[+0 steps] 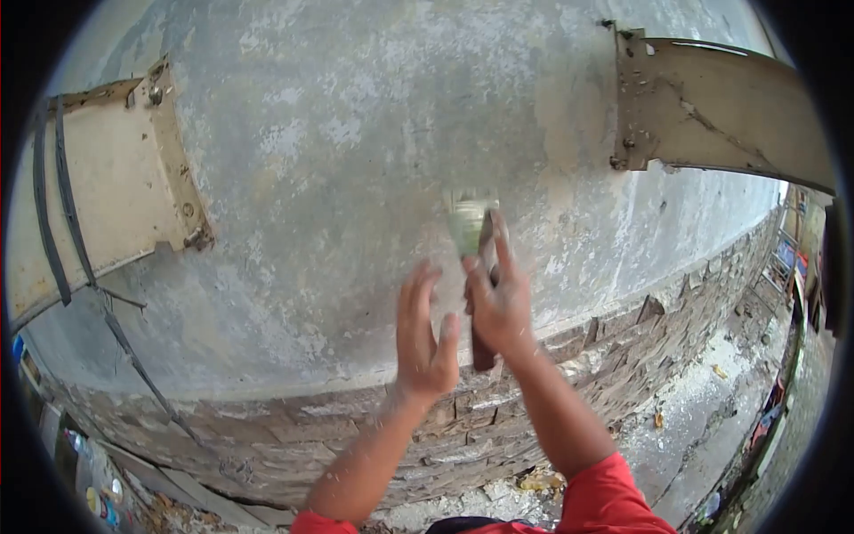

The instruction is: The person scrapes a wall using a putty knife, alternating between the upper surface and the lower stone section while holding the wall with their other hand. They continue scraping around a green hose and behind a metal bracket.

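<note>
My right hand [503, 307] is wrapped round the dark handle of a paint scraper [469, 221], index finger stretched along it toward the blade. The wide blade points up and overlaps the wall [374, 178] in this view; it is smeared by motion. The handle's end sticks out below my palm. Just left of the scraper, my left hand [427, 343] is raised with fingers up and thumb apart, holding nothing. Grey paint on the wall is worn, with pale flaked patches around both hands.
A beige metal beam [98, 187] with dark straps juts out at left, another beam [712, 107] at upper right. Rough stone cladding [569, 374] runs along the wall's foot. Pale flakes litter the ground [667, 445]. A dark strip [142, 365] hangs at lower left.
</note>
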`<state>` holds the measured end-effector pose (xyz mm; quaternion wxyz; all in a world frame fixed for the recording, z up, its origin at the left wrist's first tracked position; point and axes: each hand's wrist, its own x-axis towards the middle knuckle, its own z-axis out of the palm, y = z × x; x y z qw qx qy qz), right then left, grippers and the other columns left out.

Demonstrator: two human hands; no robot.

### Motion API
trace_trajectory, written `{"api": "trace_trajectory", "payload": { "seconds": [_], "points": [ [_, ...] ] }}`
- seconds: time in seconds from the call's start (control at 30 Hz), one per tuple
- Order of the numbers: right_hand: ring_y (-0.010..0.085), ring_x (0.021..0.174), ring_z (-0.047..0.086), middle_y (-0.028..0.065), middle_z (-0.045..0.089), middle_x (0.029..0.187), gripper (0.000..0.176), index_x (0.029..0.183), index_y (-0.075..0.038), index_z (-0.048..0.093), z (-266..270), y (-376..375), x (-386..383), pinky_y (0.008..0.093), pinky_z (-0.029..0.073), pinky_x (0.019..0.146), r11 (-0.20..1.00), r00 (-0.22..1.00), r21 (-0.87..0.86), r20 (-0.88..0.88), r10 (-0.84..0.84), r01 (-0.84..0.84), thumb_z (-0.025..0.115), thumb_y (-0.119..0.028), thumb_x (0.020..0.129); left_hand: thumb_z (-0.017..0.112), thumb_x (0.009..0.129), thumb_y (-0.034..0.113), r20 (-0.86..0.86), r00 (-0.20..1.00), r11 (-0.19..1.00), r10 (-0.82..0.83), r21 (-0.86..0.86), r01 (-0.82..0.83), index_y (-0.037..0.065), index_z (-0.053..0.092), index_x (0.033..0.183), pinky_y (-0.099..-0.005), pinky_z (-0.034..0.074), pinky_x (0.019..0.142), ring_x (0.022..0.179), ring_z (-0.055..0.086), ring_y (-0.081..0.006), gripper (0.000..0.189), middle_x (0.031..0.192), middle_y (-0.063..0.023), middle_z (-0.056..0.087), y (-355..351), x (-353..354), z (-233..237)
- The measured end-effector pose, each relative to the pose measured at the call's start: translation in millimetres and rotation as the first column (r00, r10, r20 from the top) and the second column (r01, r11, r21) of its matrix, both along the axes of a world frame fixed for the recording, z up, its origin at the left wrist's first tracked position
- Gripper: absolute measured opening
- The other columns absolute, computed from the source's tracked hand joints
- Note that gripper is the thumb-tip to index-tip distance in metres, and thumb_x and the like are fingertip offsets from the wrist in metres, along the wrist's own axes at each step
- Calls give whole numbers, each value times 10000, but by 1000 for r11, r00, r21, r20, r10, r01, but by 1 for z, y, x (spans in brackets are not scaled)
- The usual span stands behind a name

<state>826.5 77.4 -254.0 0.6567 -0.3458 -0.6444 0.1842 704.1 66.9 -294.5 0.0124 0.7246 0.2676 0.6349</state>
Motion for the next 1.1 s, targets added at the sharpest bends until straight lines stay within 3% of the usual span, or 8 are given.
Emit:
{"api": "trace_trajectory", "payload": {
  "seconds": [0.1,0.23,0.27,0.37,0.43,0.53,0.93,1.1],
  "points": [
    [215,632,633,166,667,849,726,1497,11,80,-31,-6,-16,327,487,560,985,991,169,-136,-13,37,536,-100,942,434,992,279,257,949,901,-180,-345,264,-44,390,1339,-353,454,883,1077,547,-255,477,1267,-197,498,-26,16,-21],
    [301,872,673,241,662,977,521,1388,81,351,-44,-18,-19,382,514,733,998,985,55,-164,48,-39,543,-107,942,404,1017,217,456,878,790,-147,-479,381,-34,394,1343,-319,442,877,1032,556,-207,411,1135,-144,576,-40,23,-25],
    [123,856,587,114,660,937,444,1366,17,401,-47,-20,-17,272,475,712,996,989,-3,-116,91,-92,524,-148,973,397,1030,217,516,846,766,-132,-489,417,-16,418,1332,-280,470,752,854,574,-143,382,1000,-86,594,-39,22,-27],
    [338,1049,624,268,604,1157,517,1403,27,388,-43,-19,1,403,483,862,965,968,-82,-22,248,-249,528,-218,970,410,1033,261,530,847,797,-46,-492,351,17,544,1140,-225,369,475,547,437,-40,298,727,25,525,-47,19,-27],
    [361,1307,423,256,452,1378,542,1432,-64,404,-46,1,25,480,341,1038,963,923,268,362,-127,28,463,-372,990,416,1032,270,476,876,832,75,-514,208,36,546,1007,-223,383,488,555,451,-41,269,717,28,518,-48,15,-28],
    [374,1454,80,176,144,1574,650,1466,-155,374,-43,52,60,531,87,1151,793,745,477,350,-568,379,462,-528,941,421,1032,278,466,865,850,185,-518,97,48,530,983,-229,400,493,550,464,-53,259,715,23,514,-45,13,-15],
    [428,1448,-104,195,-10,1592,778,1465,-196,391,-140,87,84,642,-106,1084,805,675,428,451,-584,411,611,-588,831,428,1024,348,554,809,822,199,-543,170,93,479,981,-269,417,446,498,500,-125,264,712,-28,525,-27,-10,-18],
    [423,1445,-123,187,-35,1591,878,1478,-213,366,-84,99,78,638,-132,1078,713,624,493,366,-690,499,460,-771,806,515,958,271,655,749,768,100,-530,361,59,535,1037,-288,417,486,545,514,-136,227,730,-34,534,-34,-18,-5]
  ]
}}
